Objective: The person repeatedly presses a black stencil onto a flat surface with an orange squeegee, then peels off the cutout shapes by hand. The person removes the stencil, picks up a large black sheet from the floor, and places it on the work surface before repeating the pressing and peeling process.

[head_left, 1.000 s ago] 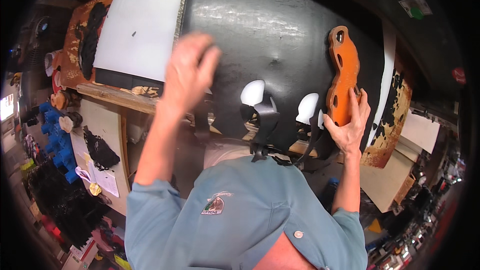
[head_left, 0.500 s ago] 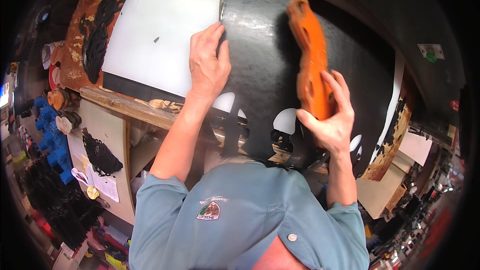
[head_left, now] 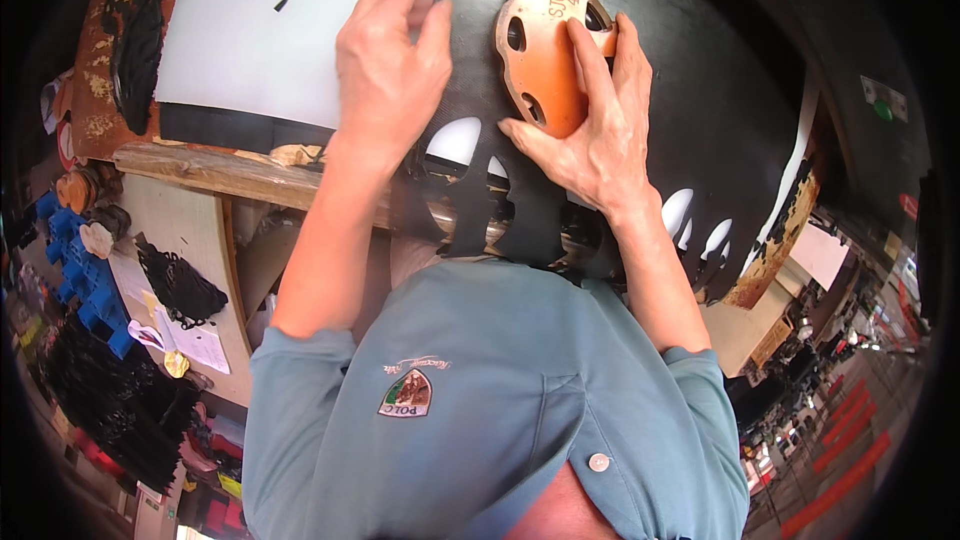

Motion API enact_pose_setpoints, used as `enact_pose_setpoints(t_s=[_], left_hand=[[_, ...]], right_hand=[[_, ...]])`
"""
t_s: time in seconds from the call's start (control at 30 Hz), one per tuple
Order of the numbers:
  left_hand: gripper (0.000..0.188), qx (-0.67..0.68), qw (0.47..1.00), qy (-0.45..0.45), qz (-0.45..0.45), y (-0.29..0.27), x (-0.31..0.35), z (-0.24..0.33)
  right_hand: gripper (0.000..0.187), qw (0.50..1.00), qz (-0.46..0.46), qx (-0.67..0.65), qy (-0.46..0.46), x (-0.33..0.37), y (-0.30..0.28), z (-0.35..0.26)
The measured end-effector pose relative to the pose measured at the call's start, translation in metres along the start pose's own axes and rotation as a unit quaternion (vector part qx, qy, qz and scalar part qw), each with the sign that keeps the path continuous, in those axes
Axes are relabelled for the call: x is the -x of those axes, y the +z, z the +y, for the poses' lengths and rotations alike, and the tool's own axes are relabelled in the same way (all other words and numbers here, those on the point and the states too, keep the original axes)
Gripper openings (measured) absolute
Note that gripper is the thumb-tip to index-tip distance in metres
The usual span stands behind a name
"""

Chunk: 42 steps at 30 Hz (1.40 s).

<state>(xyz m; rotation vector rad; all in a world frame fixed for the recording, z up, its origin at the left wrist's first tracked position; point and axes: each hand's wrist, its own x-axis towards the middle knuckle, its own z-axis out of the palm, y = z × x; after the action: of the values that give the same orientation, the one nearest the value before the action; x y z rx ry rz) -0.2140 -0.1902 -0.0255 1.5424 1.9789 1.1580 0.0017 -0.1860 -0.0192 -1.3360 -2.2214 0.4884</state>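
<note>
White board (head_left: 250,50) beside our black sheet (head_left: 700,90), our right hand (head_left: 605,145) clamped on an orange wavy-edged block (head_left: 550,70) over the sheet, our left hand (head_left: 395,75) near the sheet's left edge, thumb and fingers apart

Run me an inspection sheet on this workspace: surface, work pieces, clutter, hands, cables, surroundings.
Surface: white board at left, black sheet at right; white shows through some cutouts near the sheet's lower edge.
Work pieces: orange die over the sheet, holes along its edges; contact with the sheet unclear.
Clutter: small black scrap on the white board; black bundle further left.
Left hand: open, beside the sheet's left edge; touch unclear.
Right hand: gripping the die's near end.
Cables: nothing seen.
Surroundings: wooden bar along the near side; blue pieces and papers at left.
</note>
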Motion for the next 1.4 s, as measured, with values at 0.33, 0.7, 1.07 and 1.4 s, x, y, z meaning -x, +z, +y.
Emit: enact_pose_setpoints(t_s=[0.33, 0.7, 1.07, 1.4], left_hand=[[0.039, -0.088, 0.989, -0.063, -0.098, -0.018, -0.006, 0.014], [0.036, -0.058, 0.985, -0.072, -0.146, -0.017, -0.015, 0.006], [0.029, -0.109, 0.973, 0.181, 0.092, 0.021, -0.043, -0.038], [0.026, -0.106, 0.975, 0.161, 0.109, 0.027, -0.037, -0.028]], right_hand=[[0.084, 0.999, 0.035, -0.025, 0.023, -0.005, 0.004, -0.014], [0.079, 0.998, 0.059, -0.030, 0.021, -0.009, 0.017, -0.023], [0.077, 0.995, 0.097, -0.001, 0.026, -0.042, 0.033, -0.011], [0.074, 0.993, 0.092, -0.018, 0.074, -0.035, 0.028, -0.018]])
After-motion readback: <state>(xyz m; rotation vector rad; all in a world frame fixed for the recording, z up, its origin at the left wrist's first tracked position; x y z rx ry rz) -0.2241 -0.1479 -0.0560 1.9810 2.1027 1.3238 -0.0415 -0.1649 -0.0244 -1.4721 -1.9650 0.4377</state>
